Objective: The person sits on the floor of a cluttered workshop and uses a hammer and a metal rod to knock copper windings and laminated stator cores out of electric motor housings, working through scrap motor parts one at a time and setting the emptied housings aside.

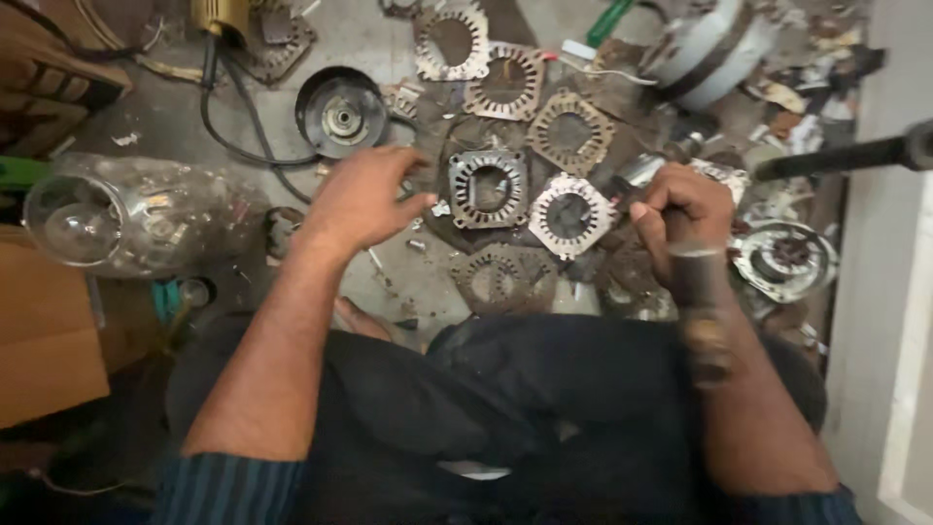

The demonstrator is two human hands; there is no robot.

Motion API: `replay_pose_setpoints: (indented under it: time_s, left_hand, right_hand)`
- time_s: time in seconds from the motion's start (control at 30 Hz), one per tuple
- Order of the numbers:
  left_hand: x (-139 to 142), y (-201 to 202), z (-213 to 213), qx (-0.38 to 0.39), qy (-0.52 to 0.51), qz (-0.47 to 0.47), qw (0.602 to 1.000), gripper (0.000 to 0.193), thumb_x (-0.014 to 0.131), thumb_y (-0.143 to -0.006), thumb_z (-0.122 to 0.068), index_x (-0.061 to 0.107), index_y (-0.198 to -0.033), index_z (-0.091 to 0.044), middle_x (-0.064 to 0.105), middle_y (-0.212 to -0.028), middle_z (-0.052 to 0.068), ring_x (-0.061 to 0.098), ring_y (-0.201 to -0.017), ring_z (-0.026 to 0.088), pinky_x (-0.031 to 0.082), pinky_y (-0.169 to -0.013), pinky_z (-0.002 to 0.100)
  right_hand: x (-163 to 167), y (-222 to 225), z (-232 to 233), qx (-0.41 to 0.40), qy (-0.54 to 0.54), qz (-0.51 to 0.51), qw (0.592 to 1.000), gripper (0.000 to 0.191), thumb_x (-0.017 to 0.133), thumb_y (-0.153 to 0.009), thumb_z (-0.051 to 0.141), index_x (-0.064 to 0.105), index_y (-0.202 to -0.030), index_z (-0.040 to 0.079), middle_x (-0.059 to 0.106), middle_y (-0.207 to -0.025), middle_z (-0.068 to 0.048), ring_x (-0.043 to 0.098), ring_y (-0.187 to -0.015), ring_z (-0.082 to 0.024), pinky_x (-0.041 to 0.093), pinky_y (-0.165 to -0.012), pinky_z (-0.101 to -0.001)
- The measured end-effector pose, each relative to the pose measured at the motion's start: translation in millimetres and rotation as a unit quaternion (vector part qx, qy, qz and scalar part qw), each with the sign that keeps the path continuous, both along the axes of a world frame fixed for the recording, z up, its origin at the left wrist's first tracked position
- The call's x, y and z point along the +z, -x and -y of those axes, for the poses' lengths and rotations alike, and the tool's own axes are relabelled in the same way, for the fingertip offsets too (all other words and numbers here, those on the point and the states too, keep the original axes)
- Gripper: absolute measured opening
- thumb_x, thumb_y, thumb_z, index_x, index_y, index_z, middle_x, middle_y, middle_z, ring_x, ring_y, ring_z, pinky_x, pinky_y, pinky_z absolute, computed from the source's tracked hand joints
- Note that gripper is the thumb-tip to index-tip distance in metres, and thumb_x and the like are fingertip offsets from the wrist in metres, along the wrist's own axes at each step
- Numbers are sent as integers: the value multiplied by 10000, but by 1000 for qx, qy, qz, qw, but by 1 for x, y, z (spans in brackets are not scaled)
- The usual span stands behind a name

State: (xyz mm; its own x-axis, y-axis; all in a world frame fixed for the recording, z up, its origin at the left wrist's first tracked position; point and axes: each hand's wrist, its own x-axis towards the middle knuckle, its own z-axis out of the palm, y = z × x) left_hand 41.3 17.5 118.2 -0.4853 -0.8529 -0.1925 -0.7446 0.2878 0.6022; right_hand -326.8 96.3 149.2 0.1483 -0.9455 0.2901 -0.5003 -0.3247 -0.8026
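Stator core: square grey stator core (pixel 488 189) lies flat on the floor, ring opening facing up, no clear long axis; at 3 o'clock of the left fingertips, just beside them.
Left hand: left hand (pixel 362 199) hovers palm down, fingers loosely spread, holding nothing.
Right hand: right hand (pixel 683 209) curled tight on a small metal part (pixel 637 175) pointing toward 10 o'clock.
Neighbour: pale stator core (pixel 570 216) at 3 o'clock of the grey one, touching.
Farther: black round cover (pixel 341 112) at 10 o'clock.
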Motion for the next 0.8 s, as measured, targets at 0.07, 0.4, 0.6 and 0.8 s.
replay_pose_setpoints:
  time_s: [0.07, 0.4, 0.6, 0.8]
  left_hand:
    - [5, 1, 2, 17, -42, -32, 998, 474, 764, -858, -324, 672, -1238, -55, 709, -1182, 180, 662, -1109, 386, 515, -941, 474]
    - [5, 2, 4, -17, -65, 53, 996, 546, 752, -858, -359, 628, -1309, -76, 666, -1244, 194, 603, -1170, 422, 457, -1004, 513]
    - [4, 2, -2, -18, -76, 62, 995, 554, 754, -835, -341, 626, -1308, -83, 653, -1298, 188, 595, -1193, 401, 452, -1008, 497]
    - [5, -6, -6, -17, -70, 44, 996, 593, 782, -848, -340, 599, -1337, -59, 669, -1266, 213, 622, -1181, 396, 482, -994, 479]
  right_hand:
    - [-5, -6, 9, -23, -102, -28, 994, 309, 714, -925, 143, 525, -714, 19, 566, -706, -72, 551, -648, -190, 415, -628, -322]
    - [-67, 0, 18, 24, -424, -328, 844, 564, 544, -1007, 548, 669, -1284, 73, 711, -975, -264, 678, -936, -460, 511, -848, -516]
    - [-43, -8, 16, -31, -384, -396, 833, 539, 587, -961, 564, 720, -1184, 92, 722, -1004, -250, 676, -971, -456, 519, -838, -549]
    - [-21, -13, 2, -108, -182, -344, 915, 321, 790, -985, 374, 719, -1124, 93, 721, -847, -157, 691, -769, -332, 537, -746, -460]
